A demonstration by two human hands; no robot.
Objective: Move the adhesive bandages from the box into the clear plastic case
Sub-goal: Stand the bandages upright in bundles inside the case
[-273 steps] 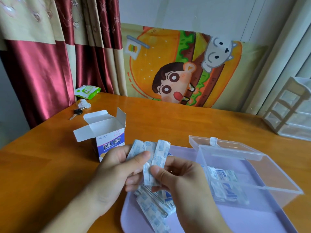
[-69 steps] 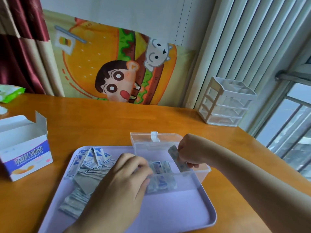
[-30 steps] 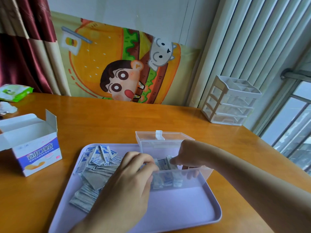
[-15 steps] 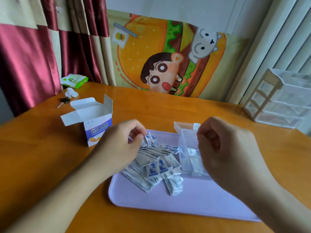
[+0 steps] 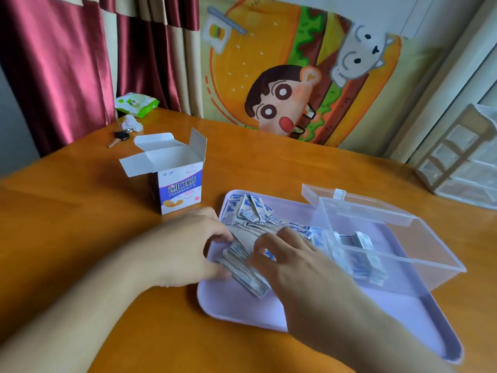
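Observation:
The white and purple bandage box (image 5: 177, 181) stands open on the table, left of the lilac tray (image 5: 242, 302). A loose pile of wrapped bandages (image 5: 252, 216) lies on the tray's left half. My left hand (image 5: 188, 246) grips the left end of a stack of them between fingers and thumb. My right hand (image 5: 293, 262) curls its fingers over the same stack from the right, its thumb hidden. The clear plastic case (image 5: 419, 254) sits on the tray's right half, lid tipped back, with several bandages inside (image 5: 357, 254).
A key (image 5: 118, 138), a crumpled wrapper (image 5: 131, 123) and a green packet (image 5: 135, 103) lie at the table's far left by the red curtain. A white drawer unit (image 5: 462, 157) stands at the far right. A cartoon cloth hangs behind.
Both hands have come down onto the bandage pile and closed on a stack. Earlier my right hand was in the case placing bandages while my left steadied the case.

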